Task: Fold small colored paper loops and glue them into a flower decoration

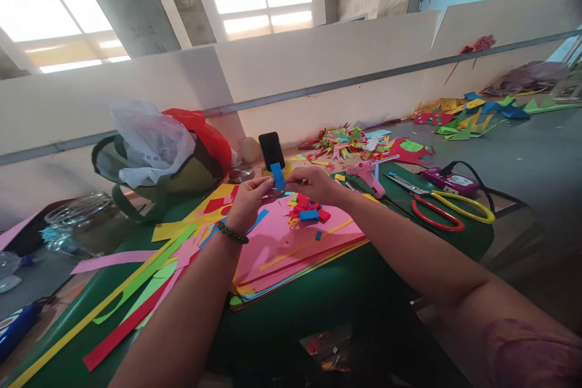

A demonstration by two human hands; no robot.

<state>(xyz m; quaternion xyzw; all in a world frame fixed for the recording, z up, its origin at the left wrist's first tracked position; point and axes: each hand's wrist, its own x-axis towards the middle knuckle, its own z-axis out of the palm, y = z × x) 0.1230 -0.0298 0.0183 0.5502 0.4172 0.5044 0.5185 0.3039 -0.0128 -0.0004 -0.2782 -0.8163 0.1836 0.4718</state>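
Between the fingertips of my left hand (254,194) and my right hand (318,185) is a small blue paper strip (277,174), held upright and pinched from both sides. Below it lies a stack of coloured sheets (268,236), pink on top. Small cut pieces in red and blue (309,214) sit in a heap on the stack, just under my right hand. Behind the strip a black phone (271,148) leans upright. A pink glue gun (367,177) lies to the right of my right hand.
Scissors (436,203) with red and yellow handles lie at the right, near a purple power strip (450,183). Long paper strips (140,279) cover the left side. A bag (182,163) with plastic stands back left. Paper scraps (345,142) lie along the wall.
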